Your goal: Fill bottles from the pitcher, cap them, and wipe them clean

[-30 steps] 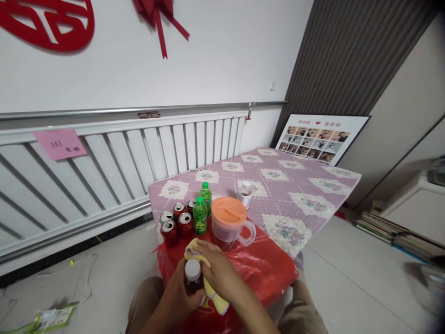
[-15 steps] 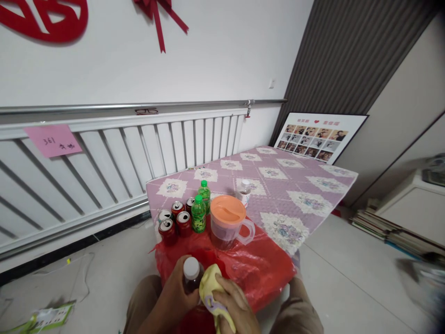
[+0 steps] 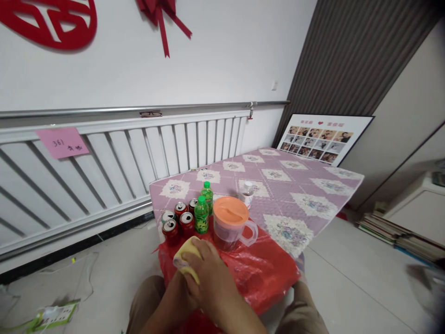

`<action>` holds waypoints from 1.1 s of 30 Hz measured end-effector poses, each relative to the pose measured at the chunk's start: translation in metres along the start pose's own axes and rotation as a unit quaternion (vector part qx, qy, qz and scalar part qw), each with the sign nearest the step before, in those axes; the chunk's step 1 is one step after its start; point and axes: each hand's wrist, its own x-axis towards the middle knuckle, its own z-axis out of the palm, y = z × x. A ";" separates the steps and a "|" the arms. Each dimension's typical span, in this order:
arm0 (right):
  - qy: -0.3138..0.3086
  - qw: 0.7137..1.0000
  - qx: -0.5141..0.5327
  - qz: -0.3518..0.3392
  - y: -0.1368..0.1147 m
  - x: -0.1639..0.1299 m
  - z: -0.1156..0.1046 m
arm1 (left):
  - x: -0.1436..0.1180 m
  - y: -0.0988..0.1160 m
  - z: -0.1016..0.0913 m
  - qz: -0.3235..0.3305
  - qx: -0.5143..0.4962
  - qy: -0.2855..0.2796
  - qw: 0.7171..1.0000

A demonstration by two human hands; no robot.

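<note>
pink note [image 3: 62, 143] on the slatted panel, handwritten "361", remaining marks perhaps characters

This is a room in a home, dressed for a wedding. A red paper double-happiness cutout [image 3: 48, 23] and a red ribbon bow [image 3: 160, 16] hang on the white wall. A framed board of couple photographs [image 3: 321, 138] leans in the corner against a dark ribbed wall panel. Under the wall runs a long white slatted radiator cover [image 3: 139, 153] with a pink handwritten note [image 3: 62, 143] stuck on it. A low table [image 3: 313, 195] carries a purple flowered quilted cloth, soft-drink cans [image 3: 179, 221], green bottles [image 3: 201, 214] and a lidded plastic jug [image 3: 231, 225]. Books [image 3: 396, 234] are stacked on the tiled floor beside a white cabinet [image 3: 417, 208].
</note>
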 end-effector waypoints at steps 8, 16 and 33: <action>0.078 0.980 0.185 0.011 0.048 0.003 0.010 | -0.001 0.019 0.002 0.036 0.010 -0.067 0.997; 0.173 0.978 0.107 0.036 0.059 -0.050 0.048 | -0.008 0.017 0.003 0.026 -0.003 -0.059 0.998; 0.066 0.974 0.198 0.092 0.084 -0.017 0.050 | 0.001 0.008 -0.008 0.044 0.081 -0.093 0.991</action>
